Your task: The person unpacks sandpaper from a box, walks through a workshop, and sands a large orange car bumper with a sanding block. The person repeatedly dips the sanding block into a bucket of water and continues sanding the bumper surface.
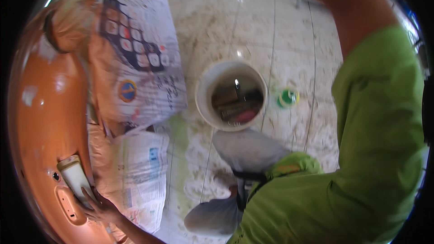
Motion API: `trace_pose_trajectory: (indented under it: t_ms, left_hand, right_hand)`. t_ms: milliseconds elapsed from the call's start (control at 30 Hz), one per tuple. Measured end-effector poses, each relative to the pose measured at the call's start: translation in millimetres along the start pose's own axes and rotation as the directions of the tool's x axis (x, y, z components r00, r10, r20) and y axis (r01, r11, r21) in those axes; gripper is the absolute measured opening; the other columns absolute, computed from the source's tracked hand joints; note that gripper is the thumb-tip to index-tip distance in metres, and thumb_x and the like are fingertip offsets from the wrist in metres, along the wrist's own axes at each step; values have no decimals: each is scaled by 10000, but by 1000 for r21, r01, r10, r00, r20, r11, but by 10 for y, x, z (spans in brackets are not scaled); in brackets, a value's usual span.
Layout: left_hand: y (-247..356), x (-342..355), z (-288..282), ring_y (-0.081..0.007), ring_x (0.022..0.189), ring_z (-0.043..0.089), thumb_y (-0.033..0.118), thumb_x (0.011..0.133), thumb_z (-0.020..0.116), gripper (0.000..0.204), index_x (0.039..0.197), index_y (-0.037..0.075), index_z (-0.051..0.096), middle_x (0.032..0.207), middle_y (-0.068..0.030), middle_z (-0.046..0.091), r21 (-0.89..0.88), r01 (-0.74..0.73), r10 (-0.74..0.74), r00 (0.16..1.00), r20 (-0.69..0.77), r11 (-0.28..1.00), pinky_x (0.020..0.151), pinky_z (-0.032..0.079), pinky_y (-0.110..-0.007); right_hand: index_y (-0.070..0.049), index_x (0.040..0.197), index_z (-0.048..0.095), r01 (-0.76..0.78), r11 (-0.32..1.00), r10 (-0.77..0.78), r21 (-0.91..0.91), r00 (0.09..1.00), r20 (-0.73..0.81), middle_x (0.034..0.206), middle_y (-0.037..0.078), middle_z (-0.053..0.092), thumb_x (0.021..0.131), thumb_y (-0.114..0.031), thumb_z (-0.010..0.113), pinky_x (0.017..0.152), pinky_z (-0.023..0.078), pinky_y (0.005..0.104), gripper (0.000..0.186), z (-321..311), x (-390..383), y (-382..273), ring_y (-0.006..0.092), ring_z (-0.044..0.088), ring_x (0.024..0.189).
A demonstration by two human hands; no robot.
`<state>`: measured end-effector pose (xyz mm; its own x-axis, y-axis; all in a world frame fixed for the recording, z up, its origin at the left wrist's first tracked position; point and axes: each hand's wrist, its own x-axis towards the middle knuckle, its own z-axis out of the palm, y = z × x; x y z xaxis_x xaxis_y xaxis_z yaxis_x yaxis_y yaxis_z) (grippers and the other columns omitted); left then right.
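Observation:
At the lower left, my left hand [100,208] presses its fingers on the near end of a long, pale sanding block [77,177] with a tan far end. The block lies against a glossy orange car panel [52,95], beside a small dark round hole and an oval recess [71,205]. My right arm [357,4], in a green sleeve, reaches up at the upper right and is blurred. The right hand lies beyond the top edge.
Printed paper sheets [162,86] and newspaper [144,180] cover parts beside the panel. A white bucket [203,97] holds dark liquid, blocks and a pink item. Right of it stands a green-topped bottle [287,98] on the dirty tiled floor [289,31]. My knees [244,147] are near the bucket.

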<state>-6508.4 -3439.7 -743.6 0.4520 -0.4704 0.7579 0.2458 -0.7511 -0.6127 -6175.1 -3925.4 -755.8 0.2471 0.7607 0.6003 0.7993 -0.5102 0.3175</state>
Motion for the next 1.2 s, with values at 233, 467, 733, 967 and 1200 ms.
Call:
trace_pose_trajectory:
  t_ms: [233, 467, 733, 967, 1200]
  left_hand:
    - [23, 179, 62, -393, 1352, 546, 323, 985, 632, 426, 1405, 257, 665, 1530, -222, 512, -4, -16, 16, 976, 218, 1000, 1053, 450, -523]
    - [371, 1202, 336, -349, 1380, 512, 236, 903, 696, 461, 1364, 238, 686, 1559, -188, 490, -71, -147, 162, 942, 295, 987, 1105, 392, -488]
    - [542, 2962, 1305, -360, 1332, 528, 278, 922, 688, 470, 1390, 314, 672, 1536, -126, 517, 54, -77, 68, 986, 150, 996, 1075, 404, -503]
    - [765, 1373, 630, -326, 1350, 555, 237, 915, 683, 421, 1334, 274, 705, 1527, -175, 534, -12, -261, 252, 916, 313, 965, 1097, 405, -481]
    - [678, 2842, 1260, -374, 1336, 527, 320, 954, 659, 450, 1405, 310, 663, 1511, -145, 539, 98, -223, 198, 956, 218, 970, 1070, 407, -534]
  right_hand:
    - [-99, 1121, 738, -488, 682, 500, 545, 855, 140, 1012, 150, 717, 859, -292, 818, 838, 533, 394, 335, 266, -1522, 32, 303, 670, 903]
    - [-131, 1387, 586, -932, 334, 825, -143, 215, 523, 1211, 186, 648, 894, -493, 743, 879, 561, 505, 631, 2199, -2705, -1091, 368, 666, 1085]
    - [-103, 1231, 601, -916, 318, 857, -246, 167, 487, 1166, 150, 648, 908, -480, 732, 792, 597, 458, 514, 2179, -2492, -1229, 333, 689, 1027]
    - [-90, 1179, 649, -931, 294, 855, -216, 155, 494, 1093, 133, 675, 923, -485, 713, 794, 596, 448, 475, 2211, -2565, -1168, 328, 697, 1002]
    - [-77, 1113, 712, -942, 245, 720, -229, 19, 693, 1159, 171, 719, 902, -587, 695, 841, 590, 447, 552, 2240, -2344, -935, 306, 714, 1083]
